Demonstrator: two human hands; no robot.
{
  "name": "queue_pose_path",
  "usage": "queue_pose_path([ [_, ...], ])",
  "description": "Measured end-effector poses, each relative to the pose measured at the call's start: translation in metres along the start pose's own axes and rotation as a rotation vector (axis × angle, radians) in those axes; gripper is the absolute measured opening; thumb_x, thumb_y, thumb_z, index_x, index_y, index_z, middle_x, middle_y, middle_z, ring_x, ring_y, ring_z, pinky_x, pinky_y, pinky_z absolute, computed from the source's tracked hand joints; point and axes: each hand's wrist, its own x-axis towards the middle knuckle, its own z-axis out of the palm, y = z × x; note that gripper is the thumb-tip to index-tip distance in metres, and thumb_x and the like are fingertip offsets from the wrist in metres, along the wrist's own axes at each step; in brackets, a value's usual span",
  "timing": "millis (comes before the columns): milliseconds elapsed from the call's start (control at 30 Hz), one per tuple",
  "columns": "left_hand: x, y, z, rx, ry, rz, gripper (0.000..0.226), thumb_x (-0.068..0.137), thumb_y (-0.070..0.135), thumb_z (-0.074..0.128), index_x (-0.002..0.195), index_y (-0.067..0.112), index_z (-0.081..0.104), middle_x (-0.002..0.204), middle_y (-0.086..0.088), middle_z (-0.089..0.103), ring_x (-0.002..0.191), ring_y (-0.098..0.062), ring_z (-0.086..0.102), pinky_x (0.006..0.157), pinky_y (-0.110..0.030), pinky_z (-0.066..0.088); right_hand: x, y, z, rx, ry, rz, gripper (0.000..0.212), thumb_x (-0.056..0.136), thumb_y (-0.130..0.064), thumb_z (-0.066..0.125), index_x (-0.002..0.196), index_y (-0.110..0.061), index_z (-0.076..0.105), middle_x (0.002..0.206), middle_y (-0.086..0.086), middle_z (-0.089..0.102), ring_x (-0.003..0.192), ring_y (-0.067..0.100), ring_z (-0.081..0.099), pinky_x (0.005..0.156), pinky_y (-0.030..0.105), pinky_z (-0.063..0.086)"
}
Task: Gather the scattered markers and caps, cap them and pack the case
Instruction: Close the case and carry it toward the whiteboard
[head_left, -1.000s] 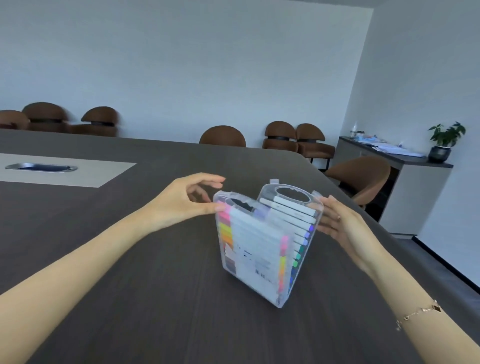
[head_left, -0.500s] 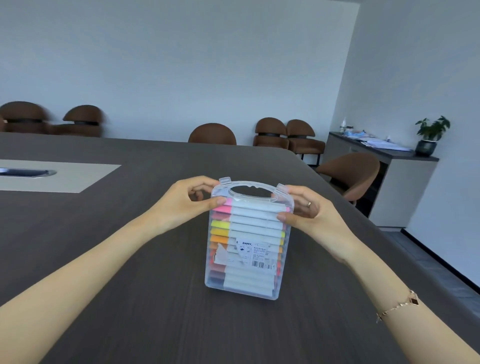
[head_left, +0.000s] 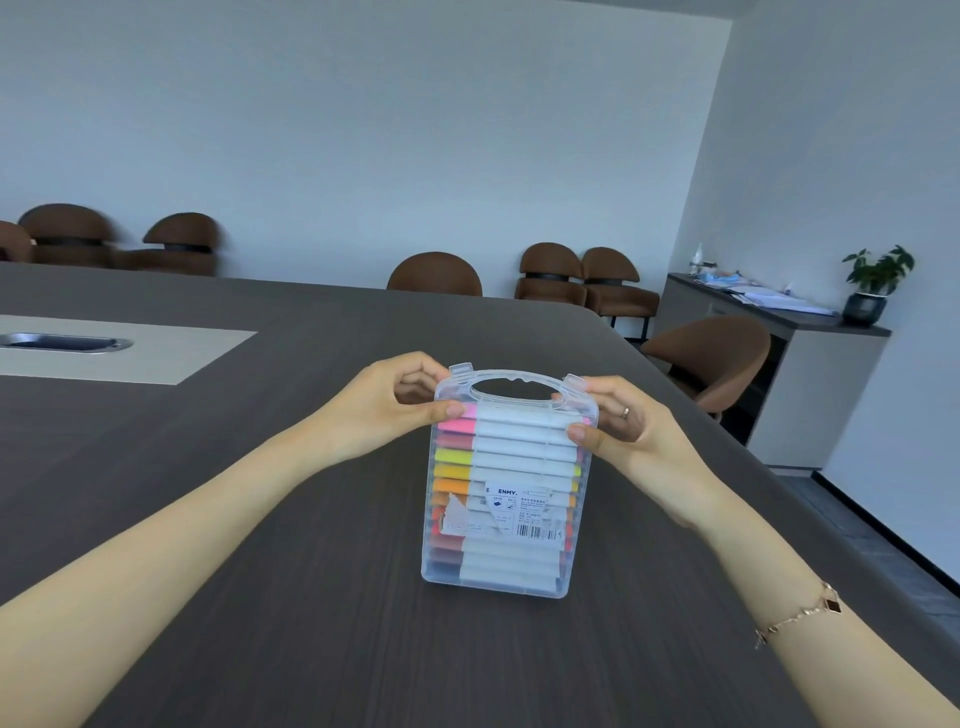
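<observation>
Two hands, left hand (head_left: 384, 410) and right hand (head_left: 621, 431), were pinched on the upright case's (head_left: 506, 499) top corners on the bench (head_left: 260, 519). Both latches (head_left: 461, 370) were best pressed evenly until snapped, the case kept steady.

- A single head-worn wide-angle view looked forward and slightly down from the person's own position at the table (head_left: 218, 519).
- It sat close above the forearms, with the case (head_left: 506, 483) near centre frame.
- Beyond, it faced the far wall and chairs (head_left: 435, 274); no second view overlapped it.
</observation>
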Motion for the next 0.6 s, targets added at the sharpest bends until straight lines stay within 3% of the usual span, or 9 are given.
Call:
queue_pose_path([
  [267, -0.0009, 0.0015, 0.0018, -0.029, 0.004, 0.024, 0.027, 0.072, 0.036, 0.073, 0.088, 0.02, 0.059, 0.088, 0.007, 0.07, 0.085, -0.006, 0.066, 0.077, -0.018, 0.051, -0.0001, 0.0011, -0.0014, -0.039, -0.002, -0.019, 0.033, 0.086, -0.015, 0.067, 0.117, -0.023, 0.058, 0.116, -0.009, 0.068, 0.108, 0.016, 0.063, 0.095, 0.031, 0.05],
  [600, -0.0044, -0.0046, 0.0103, -0.042, 0.039, 0.089, 0.037, 0.075, 0.038, 0.068, 0.11, 0.037, 0.058, 0.092, 0.007, 0.068, 0.083, -0.009, 0.066, 0.079, -0.026, 0.053, -0.0012, 0.0029, 0.0002, -0.06, 0.017, -0.031, 0.03, 0.087, -0.017, 0.066, 0.114, -0.028, 0.058, 0.115, -0.011, 0.068, 0.105, 0.018, 0.064, 0.091, 0.03, 0.052],
])
